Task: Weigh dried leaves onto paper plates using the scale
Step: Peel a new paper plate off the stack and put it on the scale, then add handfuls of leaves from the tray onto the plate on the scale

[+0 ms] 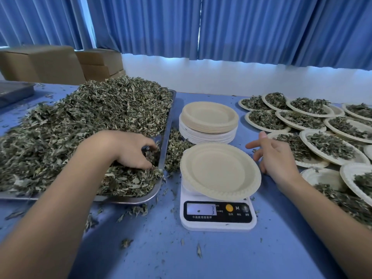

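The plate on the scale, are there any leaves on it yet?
No, the plate on the scale is bare, while the left hand grips leaves in the tray.

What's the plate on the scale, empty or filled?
Empty. The plate on the scale shows a bare inside; the left hand grips dried leaves in the tray.

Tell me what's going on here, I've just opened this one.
A person is portioning dried leaves onto paper plates. The left hand is dug into the heap on the metal tray, fingers curled around a handful. An empty plate sits on the scale, not yet filled. The right hand hovers open beside that plate. A stack of spare plates waits behind the scale, and many filled plates lie to the right.
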Demonstrator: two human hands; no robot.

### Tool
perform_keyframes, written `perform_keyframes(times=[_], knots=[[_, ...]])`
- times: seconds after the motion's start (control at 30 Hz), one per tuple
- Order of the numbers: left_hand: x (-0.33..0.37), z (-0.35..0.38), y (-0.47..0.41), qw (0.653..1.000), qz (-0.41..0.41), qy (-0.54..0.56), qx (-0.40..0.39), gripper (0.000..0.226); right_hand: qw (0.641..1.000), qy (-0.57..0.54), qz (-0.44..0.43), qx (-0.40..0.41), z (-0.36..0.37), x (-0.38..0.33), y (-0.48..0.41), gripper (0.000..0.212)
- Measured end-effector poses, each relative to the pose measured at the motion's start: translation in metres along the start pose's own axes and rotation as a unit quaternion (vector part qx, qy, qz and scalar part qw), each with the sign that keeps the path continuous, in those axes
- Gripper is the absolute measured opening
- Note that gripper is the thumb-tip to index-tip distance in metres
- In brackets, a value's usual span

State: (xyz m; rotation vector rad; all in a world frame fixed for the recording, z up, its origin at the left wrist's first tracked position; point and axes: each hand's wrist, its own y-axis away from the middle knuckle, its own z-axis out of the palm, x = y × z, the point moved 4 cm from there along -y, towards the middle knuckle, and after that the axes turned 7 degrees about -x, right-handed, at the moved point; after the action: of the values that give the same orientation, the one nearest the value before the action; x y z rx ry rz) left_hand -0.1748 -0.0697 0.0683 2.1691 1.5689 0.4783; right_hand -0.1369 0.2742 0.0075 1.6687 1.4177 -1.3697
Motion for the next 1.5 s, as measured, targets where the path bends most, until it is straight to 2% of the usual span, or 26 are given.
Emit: perform_keyframes(times=[0.1,0.2,0.27,0.37,0.43,0.6,0.7,0.87,1.03,1.23,1.5], knots=[[0.007,0.004,0.001,0.999,-0.020,-0.018,-0.028,0.072,1.000,-0.002,0.002,-0.001,-0.001,-0.001,0.002,0.056],[0.010,0.005,-0.002,0.999,-0.025,-0.024,-0.006,0.074,1.000,0.003,0.001,-0.003,0.000,-0.002,0.004,0.057],[0.012,0.006,-0.004,0.999,-0.022,-0.026,0.004,0.067,1.000,0.008,0.000,0.001,0.000,-0.002,0.005,0.058],[0.015,0.007,-0.005,0.999,-0.023,-0.027,0.025,0.045,1.000,0.010,0.002,0.003,0.000,-0.002,0.005,0.060],[0.015,0.007,-0.006,0.998,-0.029,-0.017,0.051,0.040,1.000,0.009,0.001,0.003,0.001,-0.002,0.005,0.060],[0.003,0.002,-0.010,0.986,-0.050,0.087,0.136,0.031,1.000,0.011,-0.008,0.000,0.001,-0.003,0.006,0.059],[-0.008,-0.005,-0.014,0.948,-0.065,0.195,0.243,0.034,1.000,0.011,-0.006,-0.002,0.002,-0.003,0.005,0.058],[-0.013,-0.014,-0.013,0.853,-0.032,0.314,0.415,0.038,1.000,0.016,-0.010,-0.001,0.002,-0.002,0.004,0.059],[-0.012,-0.017,-0.009,0.807,-0.014,0.387,0.446,0.029,1.000,0.022,-0.015,-0.003,0.002,-0.003,0.004,0.058],[-0.011,-0.018,-0.002,0.761,0.000,0.432,0.485,0.030,1.000,0.025,-0.013,-0.002,0.002,-0.003,0.004,0.059],[-0.010,-0.020,0.001,0.712,0.013,0.471,0.520,0.028,0.999,0.032,-0.010,-0.001,0.002,-0.003,0.005,0.061]])
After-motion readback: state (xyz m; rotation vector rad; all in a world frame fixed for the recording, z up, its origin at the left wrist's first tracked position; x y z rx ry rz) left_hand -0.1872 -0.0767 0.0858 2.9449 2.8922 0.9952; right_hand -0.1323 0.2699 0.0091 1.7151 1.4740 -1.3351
